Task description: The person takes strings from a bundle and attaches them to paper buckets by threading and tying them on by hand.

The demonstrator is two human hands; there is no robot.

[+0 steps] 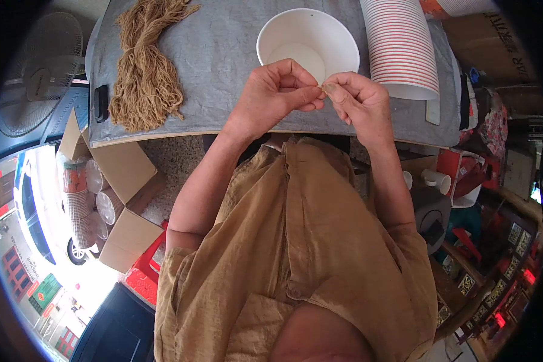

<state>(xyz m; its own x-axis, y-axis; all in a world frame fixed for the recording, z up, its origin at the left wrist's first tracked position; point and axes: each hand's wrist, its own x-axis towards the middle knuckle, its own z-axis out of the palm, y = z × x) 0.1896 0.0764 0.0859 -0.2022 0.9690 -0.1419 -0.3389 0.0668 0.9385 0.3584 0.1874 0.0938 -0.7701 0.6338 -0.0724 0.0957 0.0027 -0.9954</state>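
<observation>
My left hand (279, 96) and my right hand (361, 104) meet fingertip to fingertip over the near rim of a white paper bucket (338, 36). Both are closed in a pinch. A tiny tan bit shows between the fingertips, too small to name. The bucket stands upright on the grey-covered table, and I can see its inner wall and part of its bottom; the hands hide its near edge. Left of my hands lies a twisted bundle of tan string (146, 72), touched by neither hand.
A long nested stack of red-and-white rimmed paper buckets (401, 45) lies on the table (223, 54) at right. A black object (101, 102) sits at the left edge. Below left are an open cardboard box (123, 169) and a red stool (143, 279); a fan (39, 78) stands far left.
</observation>
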